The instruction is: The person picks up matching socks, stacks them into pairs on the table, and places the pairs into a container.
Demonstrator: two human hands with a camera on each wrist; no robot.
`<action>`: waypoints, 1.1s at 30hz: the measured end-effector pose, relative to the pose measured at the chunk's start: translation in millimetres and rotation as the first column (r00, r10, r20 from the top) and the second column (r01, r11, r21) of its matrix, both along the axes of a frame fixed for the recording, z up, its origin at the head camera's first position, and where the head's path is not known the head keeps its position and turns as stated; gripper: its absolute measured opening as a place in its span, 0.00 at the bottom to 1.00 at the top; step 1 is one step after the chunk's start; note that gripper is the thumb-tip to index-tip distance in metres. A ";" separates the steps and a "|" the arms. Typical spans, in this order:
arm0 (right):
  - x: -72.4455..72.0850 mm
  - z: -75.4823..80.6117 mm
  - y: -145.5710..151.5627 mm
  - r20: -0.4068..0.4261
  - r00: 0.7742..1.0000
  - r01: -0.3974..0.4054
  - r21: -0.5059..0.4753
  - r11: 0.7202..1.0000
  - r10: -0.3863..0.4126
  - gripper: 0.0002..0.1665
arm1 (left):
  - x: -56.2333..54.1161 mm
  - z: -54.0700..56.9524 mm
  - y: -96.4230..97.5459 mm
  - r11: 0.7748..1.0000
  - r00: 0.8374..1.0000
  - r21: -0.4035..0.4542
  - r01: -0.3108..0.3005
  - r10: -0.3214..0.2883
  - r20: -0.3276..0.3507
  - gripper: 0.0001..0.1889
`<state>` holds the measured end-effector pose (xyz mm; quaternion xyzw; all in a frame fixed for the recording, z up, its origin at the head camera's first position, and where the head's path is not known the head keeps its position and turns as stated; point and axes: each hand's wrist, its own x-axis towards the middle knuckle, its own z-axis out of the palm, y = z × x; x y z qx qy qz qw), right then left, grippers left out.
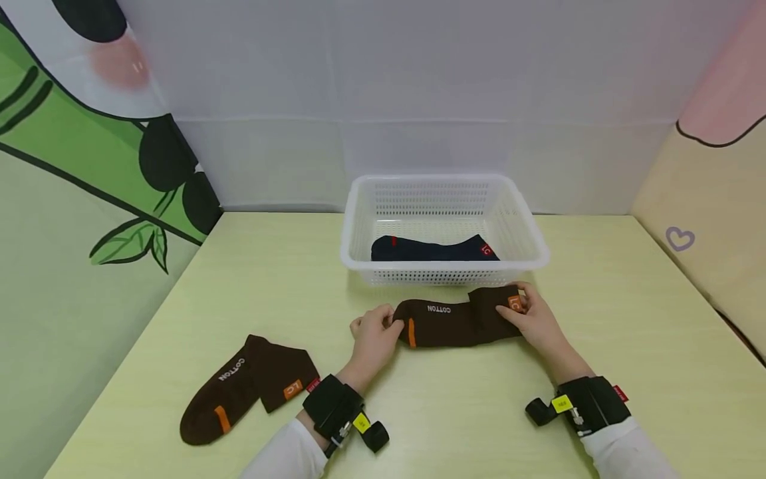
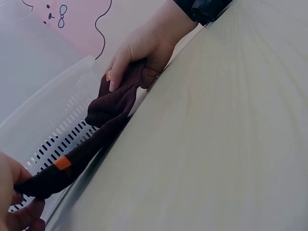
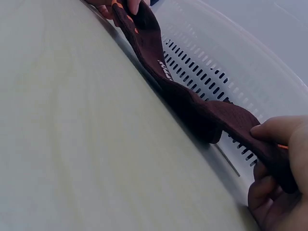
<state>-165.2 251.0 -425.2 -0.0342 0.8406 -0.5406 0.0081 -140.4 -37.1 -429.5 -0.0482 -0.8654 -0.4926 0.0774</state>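
A brown sock (image 1: pixel 445 324) with COTTON lettering and orange marks stretches between both hands in front of the basket. At its toe end, the left hand (image 1: pixel 376 338) pinches the fabric between thumb and fingers. The right hand (image 1: pixel 541 322) grips the cuff beside the orange LC label, thumb on top. In both wrist views the sock (image 2: pixel 103 127) sags a little between the hands, close to the tabletop. A second brown sock (image 1: pixel 239 386) of the same look lies bent on the table, left of the left forearm.
The white perforated basket (image 1: pixel 443 274) stands at the back of the table, just beyond the held sock. A dark navy sock (image 1: pixel 427 250) with red marks lies inside it. Walls with printed cartoon pictures border the pale table (image 1: pixel 455 412).
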 end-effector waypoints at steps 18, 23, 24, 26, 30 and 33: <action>0.2 -6.5 2.3 -0.135 0.990 0.065 0.273 0.960 -0.029 0.27 | -4.5 -0.5 -6.6 0.992 0.996 -0.095 -0.081 0.083 0.017 0.13; -0.5 -8.2 1.7 -0.251 0.968 0.084 0.315 0.945 -0.002 0.18 | -5.8 -1.7 -5.3 0.991 0.994 -0.074 -0.112 0.113 0.006 0.27; -0.8 -8.6 1.7 -0.279 0.960 0.086 0.317 0.945 0.006 0.16 | -5.8 -1.9 -5.1 0.992 0.993 -0.055 -0.116 0.116 0.008 0.28; -1.6 -10.7 1.9 -0.339 0.941 0.087 0.319 0.944 0.028 0.14 | -5.3 -2.1 -4.7 0.993 0.993 -0.007 -0.116 0.116 0.006 0.26; -2.2 -14.1 2.7 -0.423 0.901 0.049 0.320 0.946 0.096 0.12 | -4.2 -0.5 -4.2 0.991 0.995 0.084 -0.100 0.102 -0.020 0.16; -1.0 -15.4 4.7 -0.413 0.893 -0.025 0.351 0.936 0.179 0.12 | -4.1 -0.3 -4.4 0.994 0.995 0.083 -0.072 0.077 -0.070 0.10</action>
